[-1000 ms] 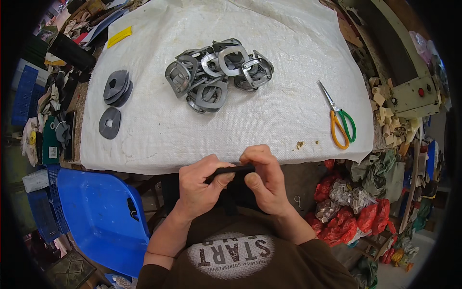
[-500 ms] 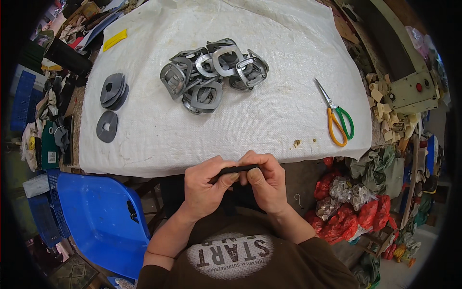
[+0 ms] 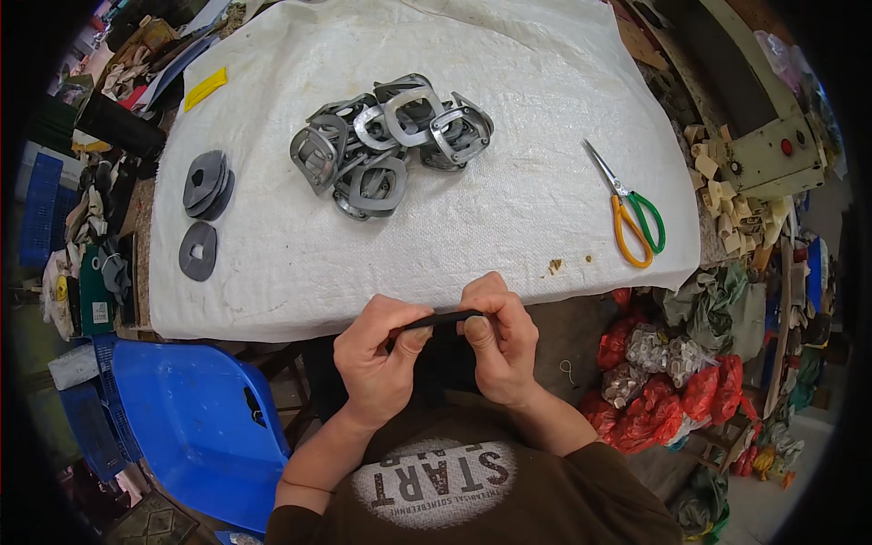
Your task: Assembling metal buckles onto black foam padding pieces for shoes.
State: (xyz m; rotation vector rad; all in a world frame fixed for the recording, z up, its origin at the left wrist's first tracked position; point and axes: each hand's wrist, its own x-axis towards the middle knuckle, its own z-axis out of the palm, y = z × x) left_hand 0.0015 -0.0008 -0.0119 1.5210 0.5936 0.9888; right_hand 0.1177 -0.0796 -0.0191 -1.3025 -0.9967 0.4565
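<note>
A thin dark strip-like piece, seen edge-on, spans between my two hands just off the table's near edge. Its left end is pinched by my left hand, thumb below and fingers above. The fingers of my right hand are closed on the other end, thumb pressed against it. The piece's broad face is hidden. Beyond my hands lies a heap of silver metal buckles, rounded frames with open middles. Left of the heap sit a small stack of grey oval pads and a single grey pad with a central hole.
Scissors with orange and green handles lie at the table's right. A yellow packet rests far left on the white woven sheet. A blue plastic chair stands at lower left; red bags are at right. A machine borders the table.
My hands have drawn slightly apart along the dark piece, baring more of its middle. The left hand shifted left. The whole view has turned a little.
</note>
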